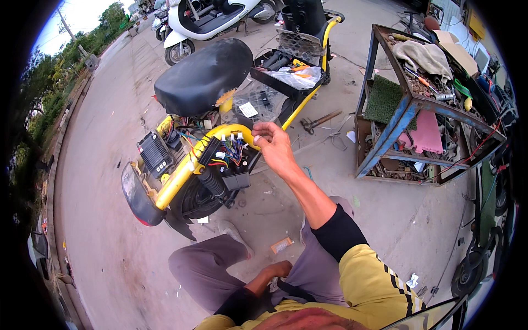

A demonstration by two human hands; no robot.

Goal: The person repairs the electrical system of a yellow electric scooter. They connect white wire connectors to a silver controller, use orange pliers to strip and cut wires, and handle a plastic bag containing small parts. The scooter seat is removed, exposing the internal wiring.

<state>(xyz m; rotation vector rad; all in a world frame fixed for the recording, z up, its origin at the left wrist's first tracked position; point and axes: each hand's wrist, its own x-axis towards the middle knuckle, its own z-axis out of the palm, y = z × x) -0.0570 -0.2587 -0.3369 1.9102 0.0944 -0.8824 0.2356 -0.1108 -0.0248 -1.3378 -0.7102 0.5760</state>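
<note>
A partly stripped yellow scooter [181, 179] stands before me, its black seat [203, 77] tipped up. My right hand [273, 147] reaches to the rear frame's curved yellow tube, beside a bundle of coloured wires [234, 148] with white connectors. Its fingers are half bent, the thumb apart from them, and nothing shows between them. Whether it touches the tube I cannot tell. Below the wires hangs a black box [236, 180]. A finned black controller [155, 154] sits on the scooter's tail. Low in my lap is my left hand [276, 269], its fingers tucked out of sight.
To the right stands a blue metal rack [404, 118] loaded with tools, rags and parts. A hammer [319, 122] lies on the concrete beside the scooter. An open tray [289, 71] on its footboard holds tools. An orange packet [281, 245] lies between my feet. Behind is a white scooter [217, 25].
</note>
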